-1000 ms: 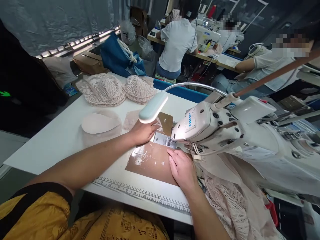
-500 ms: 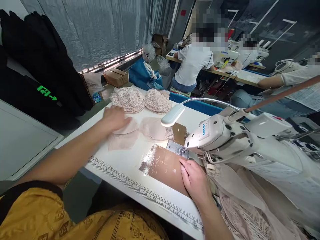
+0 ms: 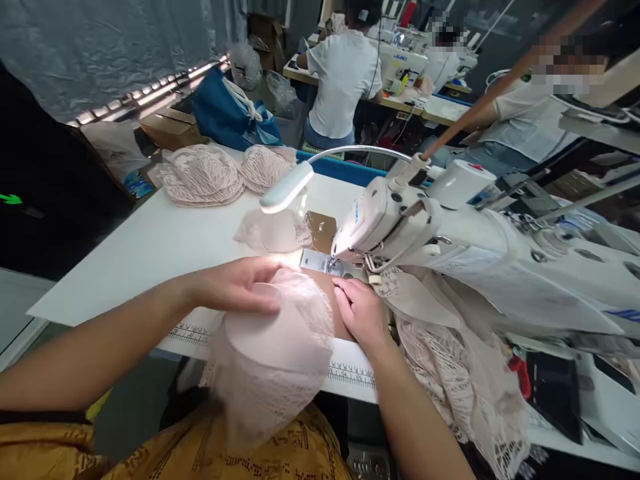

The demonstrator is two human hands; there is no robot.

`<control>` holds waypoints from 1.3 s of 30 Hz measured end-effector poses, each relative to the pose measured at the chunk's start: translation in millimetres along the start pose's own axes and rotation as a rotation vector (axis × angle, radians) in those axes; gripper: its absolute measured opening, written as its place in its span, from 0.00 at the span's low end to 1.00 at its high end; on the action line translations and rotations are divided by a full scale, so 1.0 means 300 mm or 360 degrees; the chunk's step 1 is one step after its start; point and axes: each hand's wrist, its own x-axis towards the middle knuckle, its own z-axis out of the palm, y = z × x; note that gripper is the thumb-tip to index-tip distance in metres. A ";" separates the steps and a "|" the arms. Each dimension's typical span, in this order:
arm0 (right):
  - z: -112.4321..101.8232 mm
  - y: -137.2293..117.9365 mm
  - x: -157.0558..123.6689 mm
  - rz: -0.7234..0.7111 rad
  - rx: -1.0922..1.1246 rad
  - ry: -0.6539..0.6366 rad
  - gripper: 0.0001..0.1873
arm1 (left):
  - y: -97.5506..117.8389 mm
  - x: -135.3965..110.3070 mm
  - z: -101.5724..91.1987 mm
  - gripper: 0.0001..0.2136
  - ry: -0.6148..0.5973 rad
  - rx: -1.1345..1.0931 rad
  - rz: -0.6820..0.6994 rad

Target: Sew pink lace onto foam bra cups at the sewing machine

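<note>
My left hand (image 3: pixel 237 287) is closed on a pale pink lace bra cup (image 3: pixel 280 333), thumb on top. The cup, a smooth inner side facing up and sheer fabric hanging below, is held over the table's front edge, slightly blurred. My right hand (image 3: pixel 363 310) lies palm down on a brown board (image 3: pixel 320 283) beside the sewing machine (image 3: pixel 390 213), fingers stretched toward the metal needle plate (image 3: pixel 317 260). Some of its fingers are hidden. Another bra cup (image 3: pixel 275 230) lies behind the needle plate, near a brown card (image 3: pixel 321 231).
Two stacks of lace cups, a left stack (image 3: pixel 203 175) and a right stack (image 3: pixel 267 167), sit at the table's far edge. A lamp (image 3: pixel 287 187) overhangs the table. Lace fabric (image 3: pixel 450 360) is heaped right of my right hand. A co-worker (image 3: pixel 343 80) sits ahead at another machine.
My left hand has picked up the left cup from the table and brought it toward me and to the right. My right hand stays on the board. The camera view has turned right.
</note>
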 end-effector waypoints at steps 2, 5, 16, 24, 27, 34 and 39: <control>-0.015 -0.004 -0.004 0.0069 0.0085 0.0063 0.15 | -0.027 0.112 0.029 0.25 0.0061 0.0293 -0.0080; -0.024 -0.008 -0.010 0.0021 0.0206 0.0127 0.15 | -0.088 0.232 0.058 0.26 0.0159 0.0652 -0.0252; 0.019 -0.008 -0.008 -0.0214 -0.0096 -0.0177 0.10 | -0.050 0.244 0.114 0.13 0.0365 0.1468 0.0244; 0.018 -0.015 -0.001 -0.0088 -0.0255 -0.0177 0.15 | -0.131 0.279 0.166 0.14 0.0215 0.1510 0.0353; 0.015 -0.019 0.006 -0.0034 -0.0286 -0.0251 0.17 | -0.140 0.278 0.144 0.18 0.0197 0.1502 0.0321; 0.012 -0.027 0.021 0.0027 -0.0347 -0.0328 0.19 | -0.149 0.297 0.107 0.26 0.0105 0.1527 0.0305; 0.013 -0.030 0.029 0.0091 -0.0333 -0.0303 0.19 | -0.156 0.318 0.080 0.28 0.0014 0.1504 0.0284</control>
